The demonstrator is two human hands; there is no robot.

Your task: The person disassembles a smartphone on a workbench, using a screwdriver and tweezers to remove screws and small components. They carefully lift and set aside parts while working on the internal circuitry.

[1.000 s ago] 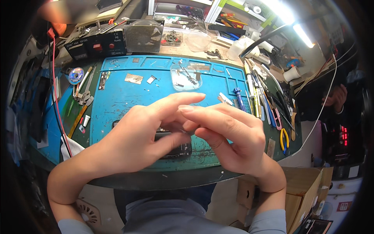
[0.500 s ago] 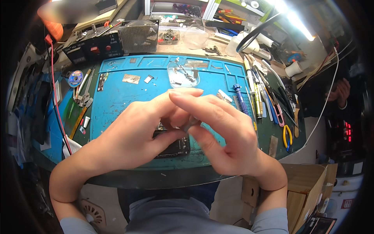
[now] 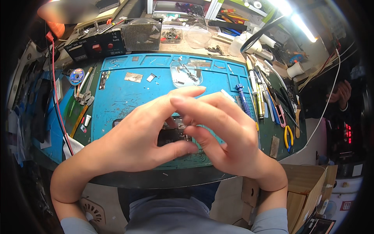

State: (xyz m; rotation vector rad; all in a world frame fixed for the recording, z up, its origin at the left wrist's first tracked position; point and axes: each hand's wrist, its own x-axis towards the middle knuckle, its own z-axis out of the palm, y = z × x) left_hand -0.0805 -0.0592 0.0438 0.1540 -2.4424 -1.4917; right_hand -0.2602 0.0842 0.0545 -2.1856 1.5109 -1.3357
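Two hands [image 3: 230, 134] arch over black device [image 3: 168, 137] — pinch unclear | blue mat [image 3: 124, 93] covers green counter [image 3: 187, 178] | lamp [image 3: 304, 28] glows — cardboard box [image 3: 294, 202] lower right

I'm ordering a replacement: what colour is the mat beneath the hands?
The mat is blue, best seen in the head view.

black device [image 3: 169, 137]: partly hidden | upper-left shape [image 3: 70, 11]: blurred | left sleeve [image 3: 76, 225]: cut off

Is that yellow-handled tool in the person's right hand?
No, the yellow-handled tool lies on the dark green tabletop, off to the right and apart from the right hand.
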